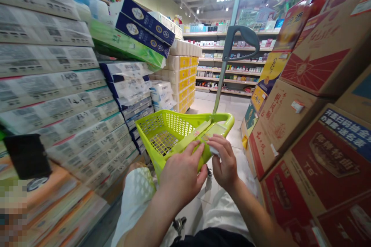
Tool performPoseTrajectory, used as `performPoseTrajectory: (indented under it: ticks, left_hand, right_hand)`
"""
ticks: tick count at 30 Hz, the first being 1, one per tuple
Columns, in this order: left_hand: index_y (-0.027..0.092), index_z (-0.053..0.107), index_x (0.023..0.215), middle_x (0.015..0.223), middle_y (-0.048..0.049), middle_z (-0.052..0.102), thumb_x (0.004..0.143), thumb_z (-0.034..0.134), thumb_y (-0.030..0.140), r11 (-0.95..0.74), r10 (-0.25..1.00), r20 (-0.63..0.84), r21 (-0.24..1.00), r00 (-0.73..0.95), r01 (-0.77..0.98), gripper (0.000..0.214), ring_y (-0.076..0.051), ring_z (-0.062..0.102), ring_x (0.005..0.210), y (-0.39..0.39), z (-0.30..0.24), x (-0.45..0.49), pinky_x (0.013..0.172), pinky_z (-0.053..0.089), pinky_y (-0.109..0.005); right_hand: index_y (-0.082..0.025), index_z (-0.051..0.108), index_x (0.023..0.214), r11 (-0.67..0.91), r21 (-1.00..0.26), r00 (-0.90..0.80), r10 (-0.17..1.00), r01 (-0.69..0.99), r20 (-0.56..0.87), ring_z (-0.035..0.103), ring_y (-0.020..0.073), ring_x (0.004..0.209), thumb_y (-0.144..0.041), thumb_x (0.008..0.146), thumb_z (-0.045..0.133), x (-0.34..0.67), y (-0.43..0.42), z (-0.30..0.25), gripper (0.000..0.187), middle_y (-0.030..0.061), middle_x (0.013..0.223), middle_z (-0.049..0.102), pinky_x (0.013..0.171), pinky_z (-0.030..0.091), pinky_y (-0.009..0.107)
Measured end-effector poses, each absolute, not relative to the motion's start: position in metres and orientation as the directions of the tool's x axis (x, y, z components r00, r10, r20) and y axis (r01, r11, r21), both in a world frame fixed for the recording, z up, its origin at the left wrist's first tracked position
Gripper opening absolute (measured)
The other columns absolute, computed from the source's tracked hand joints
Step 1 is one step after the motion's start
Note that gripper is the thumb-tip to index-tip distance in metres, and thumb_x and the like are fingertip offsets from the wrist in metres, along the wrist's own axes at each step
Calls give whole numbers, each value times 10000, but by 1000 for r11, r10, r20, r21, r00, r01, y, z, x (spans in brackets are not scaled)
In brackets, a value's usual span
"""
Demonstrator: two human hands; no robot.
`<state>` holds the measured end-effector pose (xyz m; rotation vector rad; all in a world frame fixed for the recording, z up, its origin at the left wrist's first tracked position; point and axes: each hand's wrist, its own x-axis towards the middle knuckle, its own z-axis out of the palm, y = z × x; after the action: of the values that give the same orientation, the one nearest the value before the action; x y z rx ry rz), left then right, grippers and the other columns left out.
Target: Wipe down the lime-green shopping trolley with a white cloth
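Observation:
A lime-green shopping basket with lattice sides stands tilted in front of my knees, its handle end toward the right. My left hand grips the near edge of the basket, fingers lying over the rim and thumb below. Close beside it, my right hand is closed on a small white wad, perhaps tissue or cloth, pressed against the basket's end. A pale panel with small markings sits under my fingertips. Rising behind the basket is its metal pull rod with a grey handle.
Stacked plastic-wrapped packs rise on the left, with blue boxes and a green pack leaning on top. Cardboard cartons line the right. Shelves of small goods stand across the aisle behind.

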<state>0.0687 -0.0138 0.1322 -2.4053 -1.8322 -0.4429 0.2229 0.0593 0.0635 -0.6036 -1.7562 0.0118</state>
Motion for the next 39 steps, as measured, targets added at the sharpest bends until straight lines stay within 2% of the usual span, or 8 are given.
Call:
performPoseTrajectory:
  ticks: [3,8,14,16,21,27,33,39]
  left_hand:
    - [249,473,1371,1425,-59,522,878,487,335,-279,929,281,108,240,954,500,-239,688,949,-15,132,67,795,573,-398]
    - [245,467,1377,1435,-62,515,882,478,344,-275,933,272,117,236,954,505,-243,687,957,-17,132,66,805,573,-404]
    - [251,529,1293,1411,-54,536,873,488,330,-287,927,285,122,244,950,429,-240,690,943,-19,132,64,783,576,-404]
    - [246,511,1322,1414,-61,533,878,486,336,-289,925,291,121,245,950,454,-240,687,958,-20,131,63,798,574,-405]
    - [254,478,1370,1408,-67,538,887,484,353,-279,927,290,102,239,955,494,-235,688,942,-20,131,63,793,574,-401]
    - [236,512,1341,1402,-85,543,887,486,346,-293,919,304,108,249,950,468,-233,679,976,-22,131,62,831,565,-389]
    - [247,485,1371,1404,-78,543,881,488,349,-289,919,305,87,251,953,500,-242,684,943,-25,131,61,809,566,-403]
    - [245,528,1319,1380,-81,563,876,499,339,-297,912,319,77,259,952,454,-245,679,940,-25,131,61,803,560,-400]
  right_hand:
    - [-239,581,1182,886,-300,-191,383,354,904,556,244,1185,-44,845,413,225,61,65,424,97,1163,619,1025,469,496]
    - [-224,612,1091,789,-453,-43,515,414,856,586,234,1110,-66,834,405,232,73,74,366,94,1113,626,1001,476,476]
    - [-233,593,1147,891,-312,-336,420,330,843,560,243,1149,-101,840,464,221,53,81,359,82,1139,625,1002,467,467]
    - [-230,601,1127,879,-317,-301,429,358,852,579,232,1103,-112,863,469,223,58,81,319,84,1113,629,967,484,442]
    - [-214,630,1065,783,-420,-106,518,460,849,581,232,1072,-147,894,454,227,71,82,255,91,1080,627,955,482,440]
    - [-222,625,1083,857,-347,-310,472,381,825,582,223,1076,-122,872,455,224,63,88,289,75,1075,642,972,473,432]
    - [-214,656,989,713,-496,-87,608,495,789,596,231,984,-162,864,441,232,88,92,254,81,1001,645,911,482,418]
    - [-234,667,1024,849,-390,-364,511,357,778,596,225,1036,-206,886,510,219,69,99,211,63,1042,664,941,470,410]
